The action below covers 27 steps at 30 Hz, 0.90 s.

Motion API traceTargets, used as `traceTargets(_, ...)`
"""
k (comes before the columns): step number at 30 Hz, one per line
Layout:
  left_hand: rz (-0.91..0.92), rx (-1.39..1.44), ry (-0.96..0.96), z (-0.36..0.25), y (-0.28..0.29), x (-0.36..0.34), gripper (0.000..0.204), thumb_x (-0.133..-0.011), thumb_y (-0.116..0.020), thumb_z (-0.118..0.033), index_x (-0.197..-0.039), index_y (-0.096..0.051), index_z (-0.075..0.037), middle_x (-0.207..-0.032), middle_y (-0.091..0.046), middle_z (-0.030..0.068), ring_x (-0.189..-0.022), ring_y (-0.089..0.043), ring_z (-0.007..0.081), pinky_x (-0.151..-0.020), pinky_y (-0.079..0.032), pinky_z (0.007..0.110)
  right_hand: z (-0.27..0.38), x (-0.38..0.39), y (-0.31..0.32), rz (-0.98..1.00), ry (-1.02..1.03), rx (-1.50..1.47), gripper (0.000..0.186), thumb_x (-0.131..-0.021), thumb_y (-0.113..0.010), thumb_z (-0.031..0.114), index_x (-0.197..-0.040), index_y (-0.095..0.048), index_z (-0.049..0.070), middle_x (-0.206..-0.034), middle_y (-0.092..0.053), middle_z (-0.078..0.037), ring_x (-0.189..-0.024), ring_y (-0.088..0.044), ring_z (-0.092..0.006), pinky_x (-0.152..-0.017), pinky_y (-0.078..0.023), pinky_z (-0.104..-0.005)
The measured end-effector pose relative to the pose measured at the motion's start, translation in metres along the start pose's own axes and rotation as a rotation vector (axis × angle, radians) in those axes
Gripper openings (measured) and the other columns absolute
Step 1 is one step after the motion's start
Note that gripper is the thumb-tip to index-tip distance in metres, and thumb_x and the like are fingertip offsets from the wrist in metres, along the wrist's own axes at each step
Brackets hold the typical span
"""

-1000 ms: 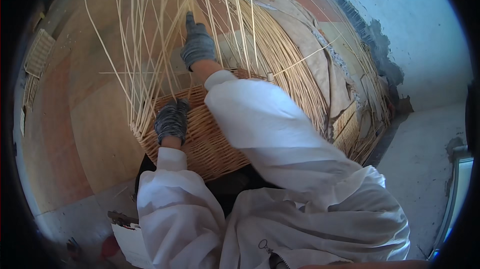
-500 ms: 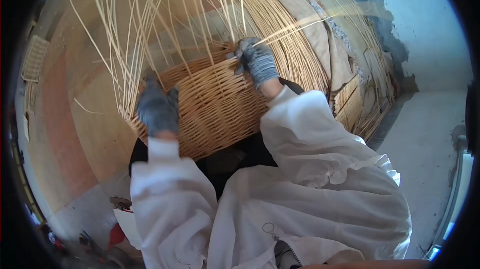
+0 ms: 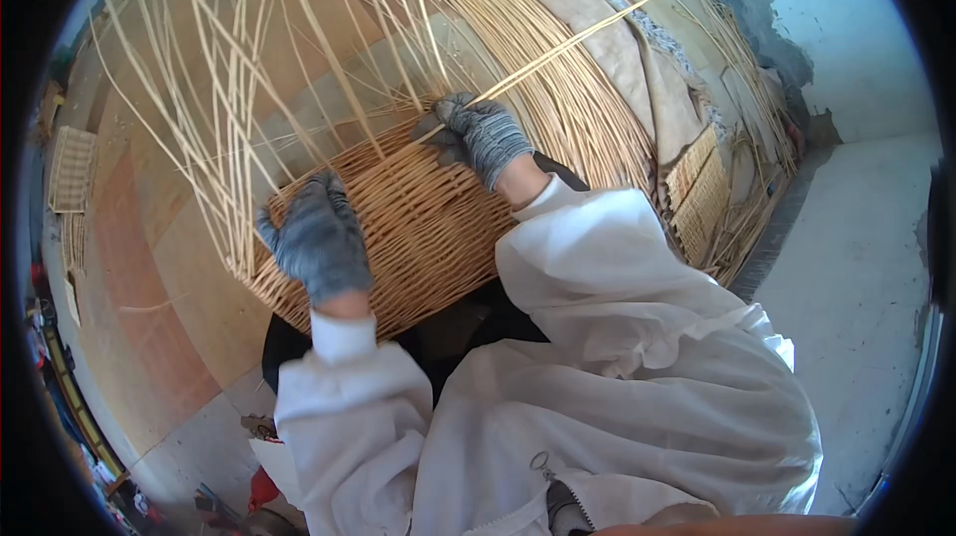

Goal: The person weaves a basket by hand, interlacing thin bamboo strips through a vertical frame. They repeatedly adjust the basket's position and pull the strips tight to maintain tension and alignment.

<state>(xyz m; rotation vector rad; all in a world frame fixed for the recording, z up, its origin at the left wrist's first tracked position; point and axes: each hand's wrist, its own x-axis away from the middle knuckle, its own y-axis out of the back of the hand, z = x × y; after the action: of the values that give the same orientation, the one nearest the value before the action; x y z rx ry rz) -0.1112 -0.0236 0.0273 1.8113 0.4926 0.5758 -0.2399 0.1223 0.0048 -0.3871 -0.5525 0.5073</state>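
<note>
A half-woven wicker basket [image 3: 428, 227] lies tilted across my lap, with long upright stakes [image 3: 239, 108] rising from its far and left sides. My left hand [image 3: 319, 237], in a grey glove, grips the near wall toward the left, fingers curled at the upper edge. At the right part of that edge, my gloved right hand [image 3: 483, 138] is closed on a few pale wicker rods [image 3: 568, 43], which stick out up and to the right. The right fingertips are partly hidden against the weave.
A big bundle of loose wicker rods [image 3: 558, 88] curves along the right, beside a crumpled beige cloth [image 3: 627, 88]. Woven panels [image 3: 697, 188] lean near the white wall [image 3: 856, 208]. Another wicker piece [image 3: 72, 170] lies on the floor at the far left.
My right hand has moved left along the basket's edge, and the rods in it now point more steeply upward. My left hand has shifted slightly right and nearer me. The stakes lean further left.
</note>
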Motion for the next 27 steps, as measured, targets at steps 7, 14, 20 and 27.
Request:
traceTargets(7,0.120,0.375,-0.013,0.002,-0.045,-0.026,0.051,-0.088,-0.043,-0.051,-0.101,-0.061,-0.005,-0.089,-0.065,0.0156,-0.089,-0.061,0.0301,-0.083,-0.044,0.040,0.046,-0.007,0.016,0.027,0.286,0.507,0.011,-0.083,-0.059,0.007,-0.090,-0.052,0.001,-0.083,-0.062,-0.014,-0.070,-0.061,-0.0218,-0.064,-0.051,-0.0303)
traceTargets(14,0.038,0.217,0.088,-0.027,-0.038,-0.042,0.050,-0.083,-0.050,-0.052,-0.093,-0.062,-0.005,-0.084,-0.064,0.0158,-0.083,-0.062,0.0327,-0.075,-0.047,0.042,0.066,-0.106,-0.008,0.033,0.701,0.778,0.028,-0.083,-0.056,0.014,-0.111,-0.053,0.007,-0.083,-0.059,-0.008,-0.075,-0.056,-0.0252,-0.069,-0.047,-0.0395)
traceTargets(20,0.092,0.316,0.201,-0.036,-0.048,-0.034,0.062,-0.074,-0.056,-0.060,-0.107,-0.059,-0.009,-0.096,-0.064,0.0114,-0.102,-0.056,0.0336,-0.093,-0.036,0.041,-0.004,-0.016,0.075,-0.044,0.740,-0.191,0.012,-0.091,-0.050,0.014,-0.099,-0.043,0.009,-0.062,-0.044,-0.006,-0.050,-0.047,-0.0189,-0.050,-0.048,-0.0353)
traceTargets(27,-0.514,0.342,0.067,-0.017,-0.048,0.002,0.063,-0.074,-0.064,-0.051,-0.115,-0.052,-0.004,-0.111,-0.057,0.0204,-0.108,-0.052,0.0327,-0.101,-0.028,0.043,0.002,-0.033,0.114,-0.339,0.404,-0.274,0.012,-0.084,-0.056,0.018,-0.084,-0.058,0.006,-0.066,-0.053,-0.004,-0.057,-0.051,-0.0181,-0.057,-0.048,-0.0395)
